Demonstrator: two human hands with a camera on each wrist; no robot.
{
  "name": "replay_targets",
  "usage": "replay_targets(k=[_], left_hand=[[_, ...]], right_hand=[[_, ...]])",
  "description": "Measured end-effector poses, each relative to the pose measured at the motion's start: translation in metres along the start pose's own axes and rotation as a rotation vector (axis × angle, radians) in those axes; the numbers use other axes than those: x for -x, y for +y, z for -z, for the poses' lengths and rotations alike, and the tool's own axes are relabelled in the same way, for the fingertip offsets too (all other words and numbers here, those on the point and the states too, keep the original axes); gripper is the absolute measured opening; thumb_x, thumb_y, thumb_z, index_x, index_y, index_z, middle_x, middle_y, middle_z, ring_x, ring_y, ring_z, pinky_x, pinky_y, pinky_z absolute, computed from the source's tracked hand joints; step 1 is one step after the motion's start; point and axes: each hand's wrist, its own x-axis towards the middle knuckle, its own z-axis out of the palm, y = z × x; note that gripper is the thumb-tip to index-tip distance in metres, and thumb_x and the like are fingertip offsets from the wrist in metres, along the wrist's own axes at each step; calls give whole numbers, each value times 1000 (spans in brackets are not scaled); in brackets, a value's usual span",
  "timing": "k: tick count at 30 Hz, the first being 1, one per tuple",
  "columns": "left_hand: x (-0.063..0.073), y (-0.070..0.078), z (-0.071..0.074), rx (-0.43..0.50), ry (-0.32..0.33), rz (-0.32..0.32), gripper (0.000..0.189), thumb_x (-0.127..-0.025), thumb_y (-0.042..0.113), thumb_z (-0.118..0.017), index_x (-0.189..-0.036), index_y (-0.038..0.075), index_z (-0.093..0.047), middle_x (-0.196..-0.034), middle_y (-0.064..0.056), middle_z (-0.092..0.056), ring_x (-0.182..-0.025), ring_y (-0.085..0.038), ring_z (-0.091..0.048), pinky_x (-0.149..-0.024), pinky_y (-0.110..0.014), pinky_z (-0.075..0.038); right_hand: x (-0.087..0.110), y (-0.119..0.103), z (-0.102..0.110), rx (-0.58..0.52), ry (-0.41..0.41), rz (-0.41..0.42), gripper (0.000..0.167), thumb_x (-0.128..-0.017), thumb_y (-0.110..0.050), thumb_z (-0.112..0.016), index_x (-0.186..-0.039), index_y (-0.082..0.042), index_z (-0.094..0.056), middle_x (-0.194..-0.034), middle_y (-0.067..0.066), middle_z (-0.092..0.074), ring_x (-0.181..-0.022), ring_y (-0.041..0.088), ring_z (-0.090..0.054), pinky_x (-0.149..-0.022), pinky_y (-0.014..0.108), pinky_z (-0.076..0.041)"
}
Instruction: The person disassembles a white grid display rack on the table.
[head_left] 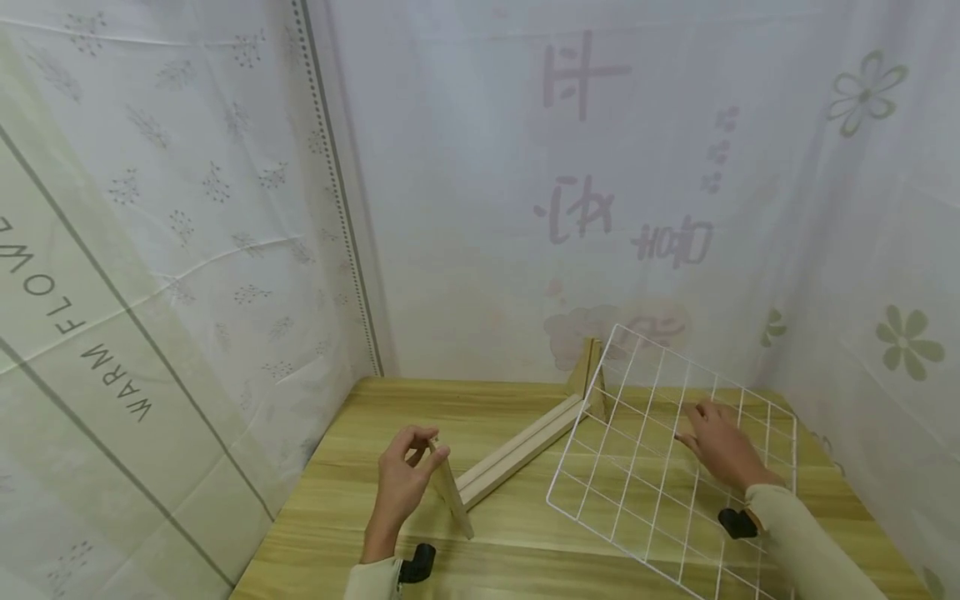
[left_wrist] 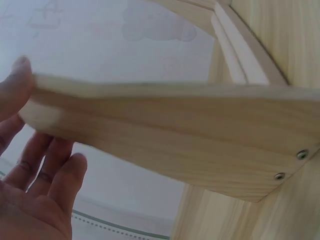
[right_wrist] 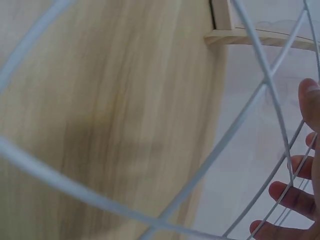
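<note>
A wooden stand lies slantwise on the table, its grooved crossbar joining two upright end panels. My left hand pinches the upper end of the near end panel between thumb and fingers. Close up in the left wrist view, that end panel shows two screws at its lower end. On the right, my right hand holds a white wire grid, tilted above the table. Its fingers pass through the wires in the right wrist view; part of that hand is out of frame.
The wood-grain table has its back edge against a printed curtain. More curtain hangs at the left and right sides. The far end panel stands near the back edge, close to the grid's left edge.
</note>
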Motion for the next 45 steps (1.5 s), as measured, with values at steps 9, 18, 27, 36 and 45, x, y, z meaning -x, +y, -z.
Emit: replay_targets(k=[9,18,27,36,45], left_hand=[[3,0,1,7,-12,15,24,-82,11,-82,-100,12,-66,-115,-6,-71,-100,-25,-63,-103,-56,-53],[8,2,3,1,-17,8,24,-81,11,-83,-97,11,-65,-109,-5,-69,-95,-22,-62,-102,-54,-55],[14,6,2,9,-38,15,26,-80,14,-85,-92,12,-62,-108,-4,-68,-96,-15,-62,-99,-49,-58],[21,8,-2,9,-68,-2,31,-78,15,-86,-92,13,-59,-105,-9,-66,-92,-11,-59,-95,-53,-58],[31,17,-9,5,-61,-13,35,-73,9,-88,-85,12,-56,-98,-3,-64,-92,-10,-58,-92,-37,-60]], right_hand=[[5,0,-16,77,17,108,58,-78,-20,-85,-123,8,-60,-105,23,-60,-93,39,-60,-67,45,-57],[6,-5,-26,117,-75,96,51,-82,-28,-83,-118,3,-62,-102,17,-59,-91,36,-59,-63,44,-55],[6,-10,-37,137,-120,81,48,-79,-29,-84,-113,-2,-63,-101,14,-57,-89,35,-59,-59,46,-54],[3,-16,-50,118,-163,68,48,-82,-30,-83,-116,-4,-63,-105,14,-58,-92,36,-59,-64,52,-56],[0,-22,-64,91,-198,69,47,-80,-29,-85,-114,-4,-65,-104,12,-63,-87,34,-64,-60,52,-57]])
